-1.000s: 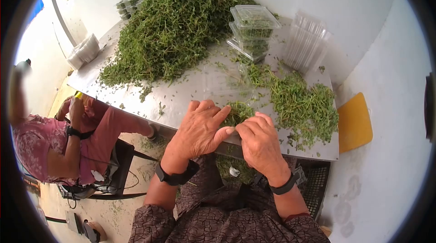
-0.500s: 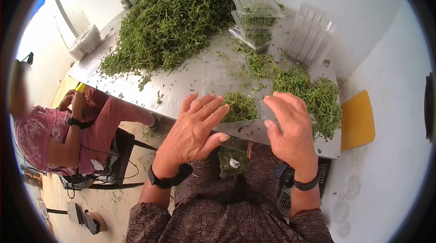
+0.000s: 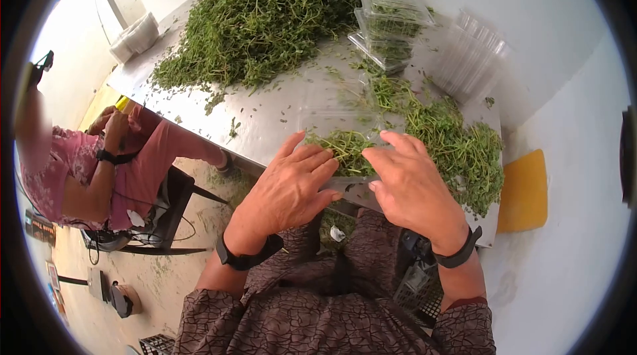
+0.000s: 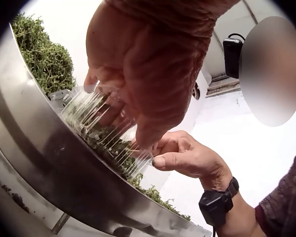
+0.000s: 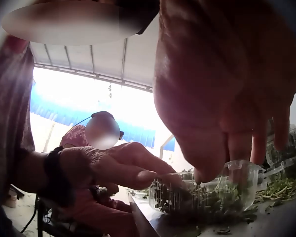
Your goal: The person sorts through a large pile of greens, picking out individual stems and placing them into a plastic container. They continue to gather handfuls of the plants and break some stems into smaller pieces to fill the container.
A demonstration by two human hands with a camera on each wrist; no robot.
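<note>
A clear plastic clamshell box (image 4: pixel 106 131) sits at the table's near edge with leafy green sprigs (image 3: pixel 348 149) inside; its transparent lid (image 3: pixel 325 118) lies folded back. My left hand (image 3: pixel 285 186) spans the box's left side, fingers extended over the greens and thumb apart at the near wall. On the right, my right hand (image 3: pixel 418 189) reaches over the box with fingers slightly bent at the greens and thumb by the near wall. In the right wrist view, fingertips of both hands meet the box (image 5: pixel 207 197), and the palm hides part of it.
A big heap of greens (image 3: pixel 265 23) covers the back of the table (image 3: pixel 255 113). Filled boxes (image 3: pixel 391 26) stand stacked at back right, beside nested empty boxes (image 3: pixel 471 56). Loose greens (image 3: pixel 458 149) lie to the right. A seated person (image 3: pixel 86 169) is at left, a yellow chair back (image 3: pixel 525 192) at right.
My hands were close together above the near edge, then moved apart; now they are down at the box's two sides. The greens in the box show more between them.
</note>
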